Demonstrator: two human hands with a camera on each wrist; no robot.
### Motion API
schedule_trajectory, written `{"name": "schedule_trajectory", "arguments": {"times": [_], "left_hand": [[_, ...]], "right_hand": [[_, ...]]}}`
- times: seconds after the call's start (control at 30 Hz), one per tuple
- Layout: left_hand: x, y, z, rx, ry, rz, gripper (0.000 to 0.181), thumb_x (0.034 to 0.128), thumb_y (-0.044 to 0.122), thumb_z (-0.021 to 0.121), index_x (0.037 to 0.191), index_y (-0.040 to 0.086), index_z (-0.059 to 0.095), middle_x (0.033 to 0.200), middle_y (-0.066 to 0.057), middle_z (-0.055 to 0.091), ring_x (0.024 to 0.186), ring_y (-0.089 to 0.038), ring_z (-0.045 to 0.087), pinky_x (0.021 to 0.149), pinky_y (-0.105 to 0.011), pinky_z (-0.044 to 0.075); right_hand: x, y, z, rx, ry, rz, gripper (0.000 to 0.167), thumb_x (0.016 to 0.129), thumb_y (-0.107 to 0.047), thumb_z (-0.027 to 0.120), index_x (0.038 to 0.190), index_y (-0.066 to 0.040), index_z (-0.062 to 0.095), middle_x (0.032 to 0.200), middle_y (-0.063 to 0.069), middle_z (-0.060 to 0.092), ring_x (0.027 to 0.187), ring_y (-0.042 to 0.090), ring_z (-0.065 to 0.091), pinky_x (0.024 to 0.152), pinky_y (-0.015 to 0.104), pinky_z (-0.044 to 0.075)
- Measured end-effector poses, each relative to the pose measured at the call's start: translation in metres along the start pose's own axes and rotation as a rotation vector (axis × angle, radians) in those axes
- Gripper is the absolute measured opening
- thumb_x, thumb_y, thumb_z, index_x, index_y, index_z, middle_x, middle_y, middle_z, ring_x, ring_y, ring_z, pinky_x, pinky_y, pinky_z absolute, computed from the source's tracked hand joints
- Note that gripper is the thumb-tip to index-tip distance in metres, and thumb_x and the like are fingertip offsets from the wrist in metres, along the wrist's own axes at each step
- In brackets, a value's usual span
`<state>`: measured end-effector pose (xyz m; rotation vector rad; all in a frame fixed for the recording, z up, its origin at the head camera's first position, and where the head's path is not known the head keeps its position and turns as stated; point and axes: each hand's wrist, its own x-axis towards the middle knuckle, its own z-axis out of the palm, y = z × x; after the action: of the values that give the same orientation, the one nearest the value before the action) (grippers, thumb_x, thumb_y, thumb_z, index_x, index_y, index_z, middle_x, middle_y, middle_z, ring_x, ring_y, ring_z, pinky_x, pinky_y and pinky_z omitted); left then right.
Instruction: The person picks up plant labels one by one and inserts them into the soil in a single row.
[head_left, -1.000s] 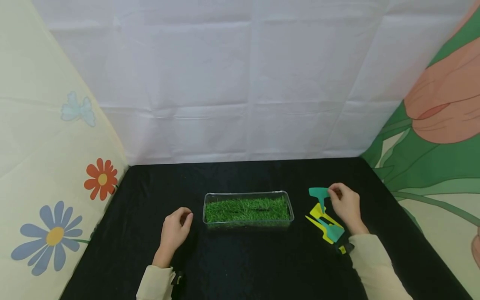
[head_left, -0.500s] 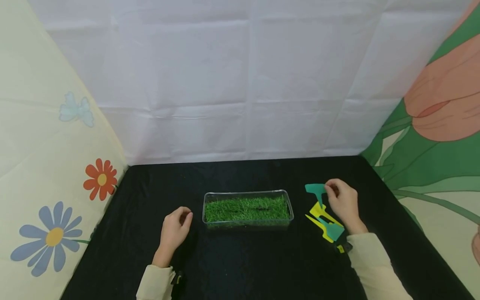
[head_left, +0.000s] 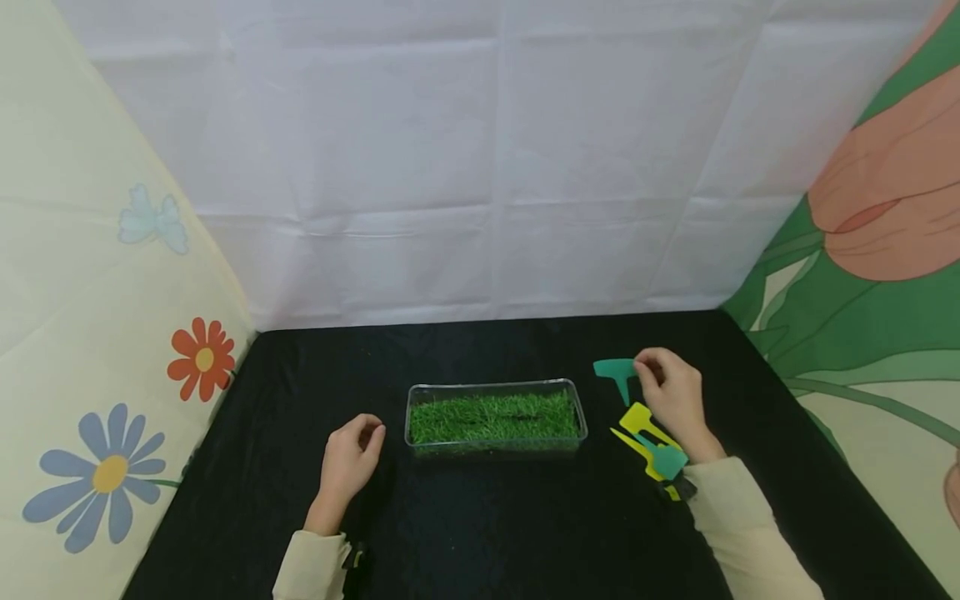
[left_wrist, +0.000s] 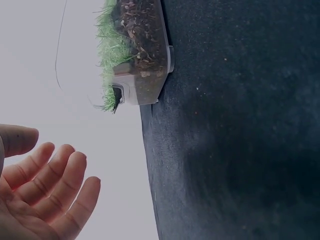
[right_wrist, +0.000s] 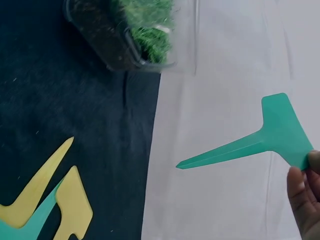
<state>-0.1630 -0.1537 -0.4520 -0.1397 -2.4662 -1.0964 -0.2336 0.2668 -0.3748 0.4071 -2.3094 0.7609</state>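
Note:
Between thumb and fingertips my right hand (head_left: 671, 400) pinches one end of a green T-shaped plant label (right_wrist: 280, 130), whose pointed stem hangs downward. Below that hand several more labels lie in a pile, yellow ones (head_left: 636, 417) and a green one (head_left: 667, 461). In the middle of the table stands a clear plastic tray (head_left: 495, 446) of green grass (head_left: 480, 417); the left wrist view shows brown soil (left_wrist: 142, 37) inside it. Left of the tray my left hand (head_left: 352, 458) is held with loosely curved fingers and nothing in them.
A black cloth (head_left: 480, 533) covers the table. Behind it hangs a white sheet (head_left: 390, 167). Flower-printed cloths stand at the left (head_left: 75, 317) and right (head_left: 862, 333) sides.
My right hand has moved left and a little away from me, carrying the green plant label off the pile toward the tray. My left hand has stayed where it was.

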Motion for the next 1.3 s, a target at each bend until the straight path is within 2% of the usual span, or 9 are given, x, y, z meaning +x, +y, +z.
{"name": "schedule_trajectory", "arguments": {"times": [0.1,0.23,0.4,0.77,0.9,1.1,1.3], "left_hand": [[0.000,-0.001,0.000,0.000,0.000,-0.002,0.006,0.0842,0.006,0.063,0.082,0.001,0.063,0.068,-0.002,0.059,0.057,-0.009,0.049,0.052,-0.026,0.044],[0.000,-0.001,0.000,0.000,-0.005,-0.004,0.007,0.0849,0.007,0.063,0.082,0.001,0.063,0.069,-0.002,0.059,0.057,-0.010,0.050,0.052,-0.026,0.045],[-0.001,-0.001,-0.001,-0.001,-0.009,0.002,0.009,0.0857,0.008,0.062,0.082,0.000,0.063,0.069,-0.002,0.060,0.057,-0.012,0.051,0.052,-0.027,0.045],[0.002,0.003,0.001,-0.016,0.037,0.044,0.003,0.0818,0.003,0.065,0.082,0.001,0.063,0.068,-0.001,0.059,0.056,-0.010,0.049,0.051,-0.026,0.044],[0.005,0.008,0.005,-0.043,0.049,0.070,0.004,0.0829,0.003,0.064,0.083,-0.001,0.062,0.070,-0.003,0.060,0.057,-0.011,0.051,0.052,-0.028,0.046],[0.013,0.019,0.014,-0.083,0.069,0.127,0.005,0.0800,-0.003,0.064,0.084,-0.001,0.063,0.070,-0.003,0.060,0.056,-0.011,0.052,0.050,-0.025,0.045],[0.021,0.032,0.023,-0.127,0.054,0.179,0.006,0.0801,-0.004,0.064,0.086,-0.001,0.063,0.070,-0.004,0.060,0.056,-0.011,0.053,0.050,-0.024,0.045]], "right_hand": [[0.002,-0.004,0.002,0.012,-0.007,-0.015,0.004,0.080,0.005,0.064,0.083,0.005,0.061,0.075,0.012,0.061,0.058,0.017,0.051,0.056,0.013,0.037],[0.004,-0.008,0.005,0.027,-0.015,-0.050,0.011,0.075,0.011,0.065,0.083,0.004,0.062,0.075,0.012,0.060,0.058,0.019,0.053,0.057,0.011,0.037],[0.007,-0.014,0.009,0.039,-0.011,-0.098,0.014,0.073,0.013,0.066,0.083,0.004,0.062,0.076,0.014,0.060,0.059,0.021,0.055,0.059,0.011,0.037],[0.010,-0.028,0.017,0.051,-0.066,-0.151,0.005,0.082,0.001,0.064,0.085,0.005,0.061,0.076,0.011,0.059,0.059,0.016,0.051,0.052,0.031,0.042],[0.010,-0.034,0.019,0.069,-0.072,-0.175,0.005,0.080,0.005,0.065,0.084,0.004,0.062,0.076,0.010,0.059,0.058,0.015,0.050,0.050,0.032,0.043],[0.011,-0.040,0.022,0.081,-0.073,-0.197,0.016,0.072,0.014,0.067,0.082,0.001,0.062,0.075,0.010,0.058,0.058,0.015,0.050,0.051,0.033,0.043],[0.009,-0.041,0.023,0.092,-0.089,-0.224,0.004,0.081,0.004,0.064,0.083,0.004,0.061,0.076,0.010,0.058,0.059,0.015,0.050,0.051,0.032,0.043]]}}
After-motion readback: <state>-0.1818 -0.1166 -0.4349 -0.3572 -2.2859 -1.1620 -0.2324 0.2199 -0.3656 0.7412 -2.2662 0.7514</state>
